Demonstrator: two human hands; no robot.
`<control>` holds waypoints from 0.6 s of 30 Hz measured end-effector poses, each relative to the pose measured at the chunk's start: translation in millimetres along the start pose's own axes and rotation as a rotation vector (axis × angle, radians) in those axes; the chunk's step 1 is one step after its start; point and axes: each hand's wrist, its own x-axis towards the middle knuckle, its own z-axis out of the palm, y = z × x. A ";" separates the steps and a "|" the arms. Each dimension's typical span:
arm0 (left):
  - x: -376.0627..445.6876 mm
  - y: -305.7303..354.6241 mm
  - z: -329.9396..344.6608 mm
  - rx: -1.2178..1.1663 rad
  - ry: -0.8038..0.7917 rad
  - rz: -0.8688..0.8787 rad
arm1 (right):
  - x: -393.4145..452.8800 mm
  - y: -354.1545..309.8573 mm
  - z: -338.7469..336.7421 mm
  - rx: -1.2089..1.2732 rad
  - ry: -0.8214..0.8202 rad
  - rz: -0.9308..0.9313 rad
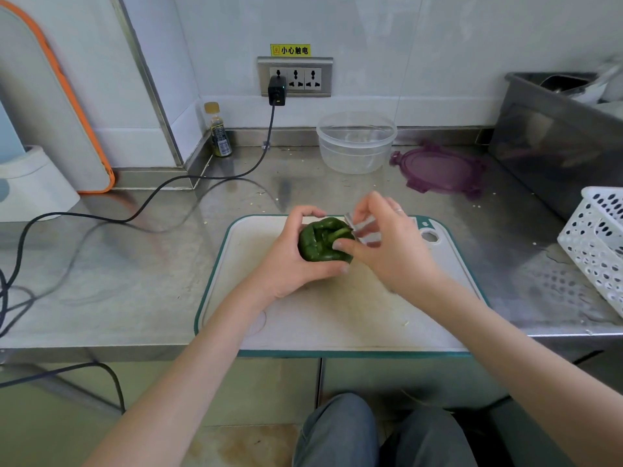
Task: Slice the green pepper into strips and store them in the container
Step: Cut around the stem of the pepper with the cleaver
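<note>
A dark green pepper [320, 241] is held stem-up just above the white, teal-edged cutting board [337, 315]. My left hand [290, 261] wraps around its left side and bottom. My right hand [387, 244] holds a small metal knife [365, 230], whose blade meets the pepper's top beside the stem; the thumb rests on the pepper's right side. The clear round container [357, 141] stands at the back of the steel counter, uncovered, with nothing in it. Its purple lid [438, 170] lies flat to its right.
A black cable [141, 207] runs from the wall socket [295, 77] across the counter's left side. A small bottle [219, 133] stands in the back corner. A steel tub [553, 136] and a white perforated basket [596, 244] line the right edge.
</note>
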 end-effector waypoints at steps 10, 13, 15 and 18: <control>-2.2 0.3 3.7 0.123 0.024 0.203 | 7.9 -4.3 8.1 -0.646 0.053 -0.493; -3.7 3.4 6.1 0.194 0.078 0.240 | 7.2 -8.7 13.7 -0.693 0.080 -0.549; -2.8 4.8 6.6 0.230 0.087 0.245 | 3.0 -9.7 15.5 -0.659 0.088 -0.603; -3.6 7.7 5.2 0.218 0.055 0.183 | -2.4 -5.8 16.3 -0.570 0.046 -0.666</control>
